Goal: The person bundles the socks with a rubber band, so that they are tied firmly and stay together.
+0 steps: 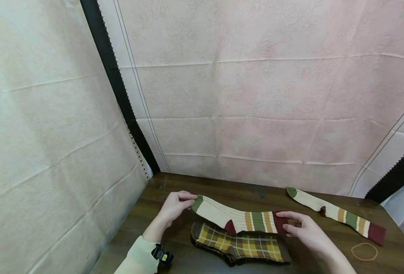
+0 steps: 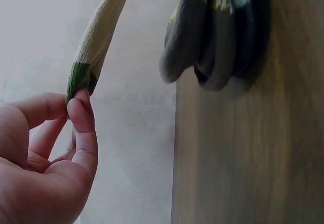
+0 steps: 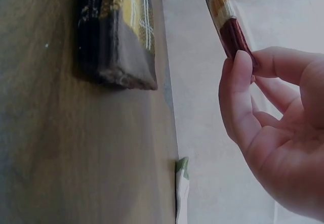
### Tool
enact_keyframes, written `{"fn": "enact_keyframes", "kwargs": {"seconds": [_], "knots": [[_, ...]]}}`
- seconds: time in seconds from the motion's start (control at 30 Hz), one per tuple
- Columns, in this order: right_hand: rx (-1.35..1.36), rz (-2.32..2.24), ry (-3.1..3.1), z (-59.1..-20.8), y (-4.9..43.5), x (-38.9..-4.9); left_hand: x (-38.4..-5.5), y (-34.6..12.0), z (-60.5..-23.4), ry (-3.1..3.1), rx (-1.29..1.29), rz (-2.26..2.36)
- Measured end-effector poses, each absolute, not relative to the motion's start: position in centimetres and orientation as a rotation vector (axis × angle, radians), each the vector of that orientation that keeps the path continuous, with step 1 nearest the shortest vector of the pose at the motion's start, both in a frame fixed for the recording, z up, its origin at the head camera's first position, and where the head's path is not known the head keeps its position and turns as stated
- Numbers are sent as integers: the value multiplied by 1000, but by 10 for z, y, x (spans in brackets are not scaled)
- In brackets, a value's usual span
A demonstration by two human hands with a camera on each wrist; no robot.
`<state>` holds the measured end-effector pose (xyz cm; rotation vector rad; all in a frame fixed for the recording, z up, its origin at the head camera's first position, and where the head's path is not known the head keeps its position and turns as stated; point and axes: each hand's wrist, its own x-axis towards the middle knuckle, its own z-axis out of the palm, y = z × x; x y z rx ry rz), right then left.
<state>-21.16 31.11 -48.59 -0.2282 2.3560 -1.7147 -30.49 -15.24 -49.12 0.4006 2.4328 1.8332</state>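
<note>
A cream sock [image 1: 219,213] with a green toe, dark red heel and cuff, and green and mustard stripes is stretched level between both hands, above the table. My left hand [image 1: 173,208] pinches its green toe [image 2: 79,77] between thumb and fingers. At the other end my right hand [image 1: 306,230] pinches the dark red cuff [image 3: 235,37]. Just below and nearer lies a stack of plaid socks [image 1: 253,247], yellow and brown with white lines. In both wrist views the stack shows more than one layer, and the held sock stands apart from it.
A matching cream striped sock [image 1: 330,210] lies flat at the table's right. In front of it is a tan rubber band [image 1: 364,252]. The dark wooden table [image 1: 174,184] ends at the back against a pale patterned cloth [image 1: 256,95], with another cloth at the left.
</note>
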Motion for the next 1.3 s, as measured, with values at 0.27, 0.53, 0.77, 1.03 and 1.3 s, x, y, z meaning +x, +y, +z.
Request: {"fn": "enact_keyframes", "kwargs": {"seconds": [0.27, 0.53, 0.77, 1.03, 1.3], "knots": [[-306, -1715, 2287, -489, 323, -202, -291, -149, -495, 2420, 436, 1823], [-392, -1673, 2177, -492, 339, -194, -277, -149, -492, 2314, 420, 1873], [-473, -1680, 2093, -499, 345, -190, -268, -150, -495, 2228, 446, 1889], [-448, -1716, 2031, -502, 343, -190, -266, -153, -499, 2184, 458, 1852], [-499, -1728, 2014, -507, 344, -191, -267, -153, -501, 2196, 474, 1777]]}}
